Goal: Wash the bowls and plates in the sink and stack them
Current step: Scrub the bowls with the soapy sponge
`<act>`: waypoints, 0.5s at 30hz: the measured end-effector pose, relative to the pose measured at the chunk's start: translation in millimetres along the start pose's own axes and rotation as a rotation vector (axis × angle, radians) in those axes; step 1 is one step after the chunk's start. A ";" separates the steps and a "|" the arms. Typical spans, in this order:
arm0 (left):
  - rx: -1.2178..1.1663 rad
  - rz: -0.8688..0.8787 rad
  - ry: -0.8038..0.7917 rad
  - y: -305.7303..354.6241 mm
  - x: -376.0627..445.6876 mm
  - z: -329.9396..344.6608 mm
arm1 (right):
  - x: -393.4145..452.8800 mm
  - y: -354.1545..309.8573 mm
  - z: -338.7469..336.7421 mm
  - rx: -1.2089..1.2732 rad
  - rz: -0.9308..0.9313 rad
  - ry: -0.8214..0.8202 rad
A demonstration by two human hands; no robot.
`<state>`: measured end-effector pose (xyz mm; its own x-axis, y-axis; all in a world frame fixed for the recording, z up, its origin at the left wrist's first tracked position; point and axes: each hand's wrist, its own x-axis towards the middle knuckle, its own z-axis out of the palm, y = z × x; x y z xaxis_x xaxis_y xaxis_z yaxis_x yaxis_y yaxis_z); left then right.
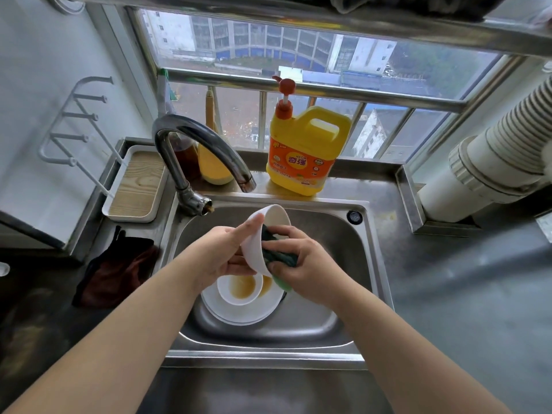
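Over the steel sink (343, 240), my left hand (222, 253) grips a white bowl (254, 249) tilted on its side, mouth toward the right. My right hand (301, 264) presses a dark green sponge (279, 253) into the bowl's inside. Below them in the sink lies a small white bowl (239, 289) with brown residue, sitting on white plates (239, 316) that are stacked; how many plates I cannot tell.
A chrome tap (197, 144) arches over the sink's back left. A yellow detergent jug (304, 147) with an orange pump stands on the ledge. A tray (137, 186) and dark cloth (116, 267) lie left. Grey counter (463, 294) extends right, below a white duct (493, 162).
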<state>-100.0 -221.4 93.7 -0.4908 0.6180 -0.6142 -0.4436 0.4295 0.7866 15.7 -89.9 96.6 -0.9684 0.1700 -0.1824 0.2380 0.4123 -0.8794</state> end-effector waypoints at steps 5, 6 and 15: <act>-0.201 0.084 -0.116 -13.2 2.8 1.5 | 2.8 -4.1 1.8 0.257 0.138 0.095; -0.277 0.116 -0.157 -19.0 3.6 -0.8 | 3.6 -4.8 1.8 0.318 0.152 0.104; -0.476 0.257 -0.188 -32.2 1.7 -4.4 | 4.6 -12.4 4.7 0.622 0.209 0.048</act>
<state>-89.9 -237.0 67.1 -0.5051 0.7884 -0.3512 -0.6378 -0.0668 0.7673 8.0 -98.5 104.6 -0.8987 0.2359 -0.3698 0.3195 -0.2255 -0.9204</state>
